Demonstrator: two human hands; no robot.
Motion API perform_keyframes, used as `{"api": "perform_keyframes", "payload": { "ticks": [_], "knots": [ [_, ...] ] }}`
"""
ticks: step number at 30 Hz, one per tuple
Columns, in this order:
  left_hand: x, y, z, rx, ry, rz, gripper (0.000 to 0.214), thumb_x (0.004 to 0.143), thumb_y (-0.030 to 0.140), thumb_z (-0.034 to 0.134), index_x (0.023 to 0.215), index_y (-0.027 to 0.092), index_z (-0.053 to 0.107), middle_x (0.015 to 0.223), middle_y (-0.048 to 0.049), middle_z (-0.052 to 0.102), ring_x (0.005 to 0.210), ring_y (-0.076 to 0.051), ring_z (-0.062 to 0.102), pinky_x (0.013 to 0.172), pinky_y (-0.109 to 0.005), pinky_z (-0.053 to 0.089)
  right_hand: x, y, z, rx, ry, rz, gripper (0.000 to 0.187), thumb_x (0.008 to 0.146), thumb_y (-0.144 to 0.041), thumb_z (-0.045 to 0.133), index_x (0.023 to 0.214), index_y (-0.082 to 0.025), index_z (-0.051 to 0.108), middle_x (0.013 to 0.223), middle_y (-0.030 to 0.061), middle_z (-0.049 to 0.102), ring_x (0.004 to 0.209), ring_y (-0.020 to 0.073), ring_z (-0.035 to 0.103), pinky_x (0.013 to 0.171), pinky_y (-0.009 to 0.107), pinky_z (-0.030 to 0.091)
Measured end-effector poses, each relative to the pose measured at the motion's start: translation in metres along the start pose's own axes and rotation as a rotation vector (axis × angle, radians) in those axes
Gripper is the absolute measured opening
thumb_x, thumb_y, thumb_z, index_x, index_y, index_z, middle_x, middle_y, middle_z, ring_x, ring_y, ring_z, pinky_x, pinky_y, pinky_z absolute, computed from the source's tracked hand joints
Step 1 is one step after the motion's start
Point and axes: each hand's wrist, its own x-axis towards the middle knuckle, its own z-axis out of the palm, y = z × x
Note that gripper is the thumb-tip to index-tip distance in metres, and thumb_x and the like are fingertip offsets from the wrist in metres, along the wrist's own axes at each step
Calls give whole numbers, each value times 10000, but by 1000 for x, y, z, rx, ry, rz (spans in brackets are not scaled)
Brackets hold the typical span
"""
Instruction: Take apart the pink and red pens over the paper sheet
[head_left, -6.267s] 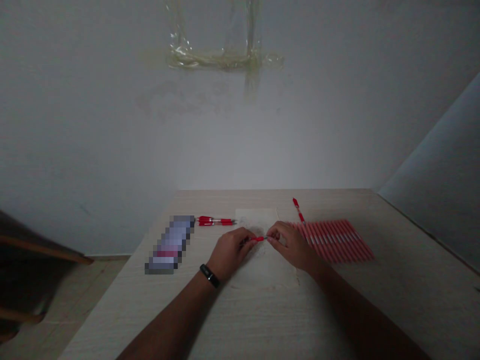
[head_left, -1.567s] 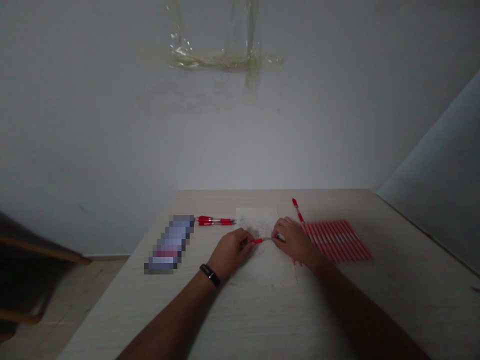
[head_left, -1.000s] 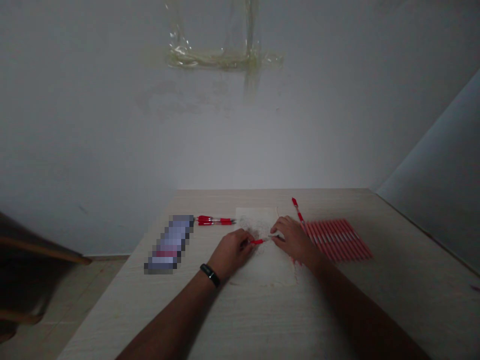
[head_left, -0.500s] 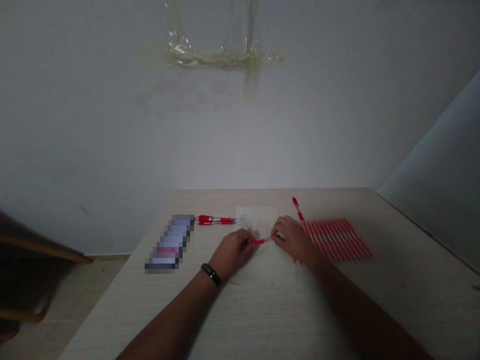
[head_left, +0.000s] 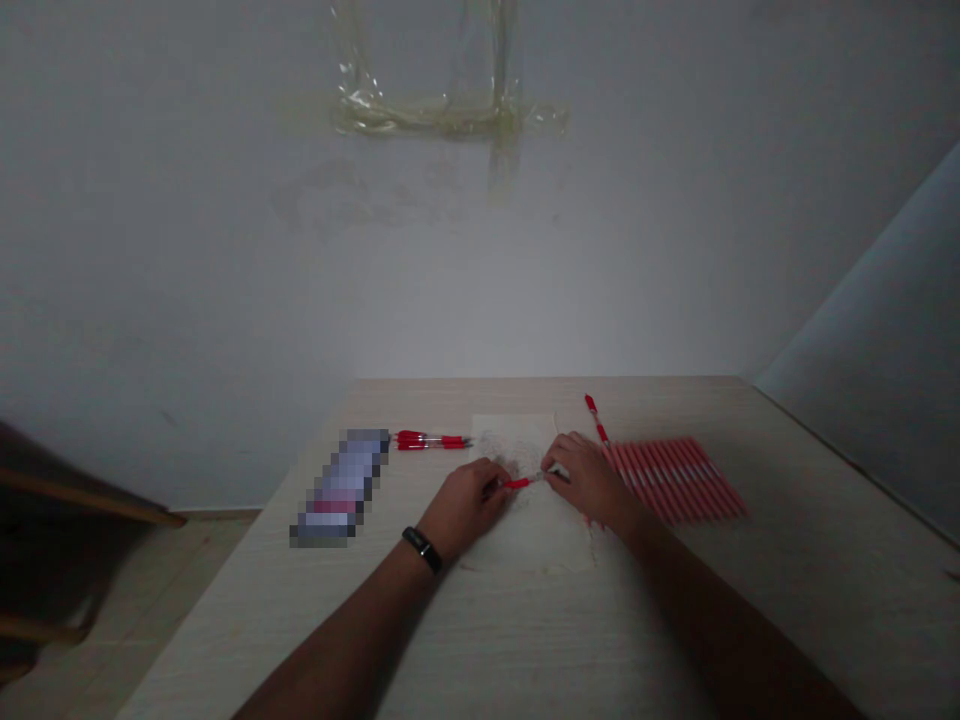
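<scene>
Over a sheet of paper [head_left: 525, 545] with scribbled marks, a red pen [head_left: 519, 484] lies level between my two hands. My left hand [head_left: 472, 500], with a dark band on the wrist, pinches the pen's left end beside its red part. At the other end, where the pen looks clear or silvery, the fingers of my right hand [head_left: 586, 478] are closed on it. My fingers hide both of the pen's ends. Just beyond my right hand lies a single red pen [head_left: 598, 420], set at a slant.
Right of the paper, several red pens [head_left: 675, 480] lie side by side in a row. A few more red pens [head_left: 431, 440] are bunched behind my left hand. A pixelated, phone-like object [head_left: 341, 487] rests on the table's left side. The wall [head_left: 540, 300] rises behind the table.
</scene>
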Motion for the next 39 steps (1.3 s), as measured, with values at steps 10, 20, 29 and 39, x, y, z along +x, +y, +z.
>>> {"api": "perform_keyframes", "payload": {
  "ticks": [10, 20, 29, 39],
  "knots": [
    [0, 0, 1, -7, -13, -15, 193, 928, 289, 546, 839, 164, 664, 801, -52, 634, 707, -157, 546, 634, -260, 382, -1, -5, -6, 27, -2, -14, 127, 833, -137, 713, 931, -196, 657, 975, 53, 637, 1010, 231, 539, 908, 381, 425],
    [-1, 0, 0, -77, -28, 66, 139, 905, 239, 571, 893, 177, 695, 864, -53, 648, 769, -161, 570, 692, -253, 423, -3, -30, -14, 135, -42, -91, 101, 911, -266, 680, 998, -218, 659, 1013, 43, 635, 1030, 208, 551, 929, 364, 416],
    [-1, 0, -2, -95, -9, 106, 254, 976, 366, 535, 1072, 221, 720, 945, -61, 672, 842, -174, 605, 790, -277, 456, -4, -35, -16, 132, -113, -130, 205, 1007, -351, 540, 940, -203, 664, 958, 40, 636, 970, 191, 551, 887, 343, 424],
    [0, -1, 0, -101, -3, 109, 156, 964, 261, 547, 934, 180, 677, 918, -56, 651, 834, -163, 606, 752, -252, 454, -4, -34, -18, 40, -143, -138, 247, 1014, -368, 522, 926, -203, 683, 953, 46, 648, 966, 202, 550, 879, 354, 419]
  ]
}}
